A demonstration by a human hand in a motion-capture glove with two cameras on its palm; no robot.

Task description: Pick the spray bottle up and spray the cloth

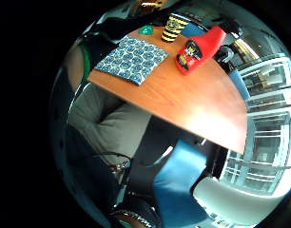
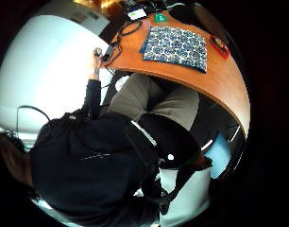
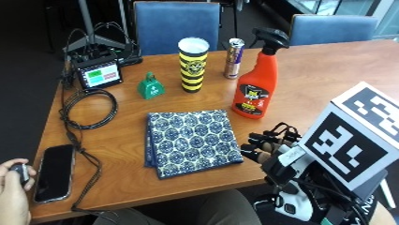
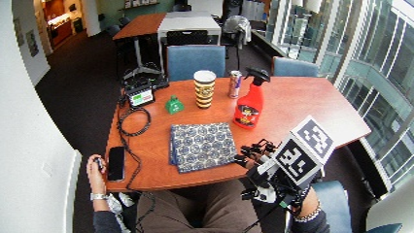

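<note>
My gloved right hand [image 3: 274,145] hovers open near the table edge, while the red spray bottle [image 3: 255,86] stands upright beyond the folded cloth [image 3: 192,140]; rigid plastic, probably top-heavy, best gripped at its neck.

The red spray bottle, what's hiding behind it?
Behind the red spray bottle stands a slim drink can, a little to one side, and past the table edge a blue chair. The bottle covers a patch of table behind it, so nothing can be told there.
</note>
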